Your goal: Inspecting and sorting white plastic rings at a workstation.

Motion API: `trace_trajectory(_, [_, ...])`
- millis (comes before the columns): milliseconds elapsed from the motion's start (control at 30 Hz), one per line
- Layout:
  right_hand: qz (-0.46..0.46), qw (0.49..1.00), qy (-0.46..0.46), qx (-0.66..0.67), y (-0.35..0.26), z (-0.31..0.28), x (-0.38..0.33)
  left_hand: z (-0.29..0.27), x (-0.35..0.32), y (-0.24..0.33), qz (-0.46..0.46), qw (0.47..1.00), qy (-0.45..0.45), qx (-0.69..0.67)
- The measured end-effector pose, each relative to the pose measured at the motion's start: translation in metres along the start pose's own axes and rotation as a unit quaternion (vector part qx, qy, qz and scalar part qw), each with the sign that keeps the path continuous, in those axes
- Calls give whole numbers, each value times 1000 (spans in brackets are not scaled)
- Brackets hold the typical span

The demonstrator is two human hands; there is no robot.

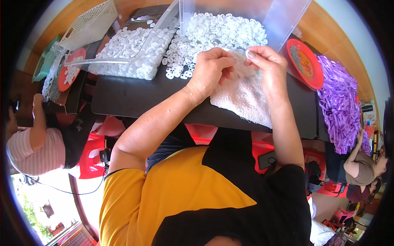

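My right hand (269, 67) pinches a small white plastic piece (248, 53) between thumb and fingertips. Close to its left, my left hand (213, 67) has its fingers curled together; whether they hold anything is hidden. Both hands are above a white towel (242, 102) spread over the dark table's near edge. Beyond them, many loose white plastic pieces with two holes (176, 61) lie on the table. More of these pieces fill a clear plastic box (150, 71) at the left, and others lie heaped inside a second clear box (283, 20) at the back.
A red plate (314, 80) with small grey bits stands right, beside a heap of purple straps (338, 106). At far left are a white basket (88, 26), a green basket (43, 67) and a person in a striped shirt (45, 149). Other people sit at far right.
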State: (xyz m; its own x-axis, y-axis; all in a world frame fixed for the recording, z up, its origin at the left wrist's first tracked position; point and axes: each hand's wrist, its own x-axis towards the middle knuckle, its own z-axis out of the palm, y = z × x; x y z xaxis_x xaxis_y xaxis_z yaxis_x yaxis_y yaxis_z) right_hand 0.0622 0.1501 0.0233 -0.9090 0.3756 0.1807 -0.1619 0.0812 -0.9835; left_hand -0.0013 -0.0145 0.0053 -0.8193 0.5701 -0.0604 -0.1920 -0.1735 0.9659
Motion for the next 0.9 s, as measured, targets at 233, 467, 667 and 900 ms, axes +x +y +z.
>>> trace_trajectory(233, [14,1000,1,-3,-2,10,-5,0,-2,3,5,1000,20,-4])
trace_trajectory(467, [15,1000,-18,-1,-1,12,-6,1,-1,3,21,999,24,34])
trace_trajectory(667, [20,1000,-14,12,0,13,-6,2,-2,3,25,998,39,51])
trace_trajectory(900, [21,1000,-17,1,2,12,-5,2,-2,3,26,998,37,48])
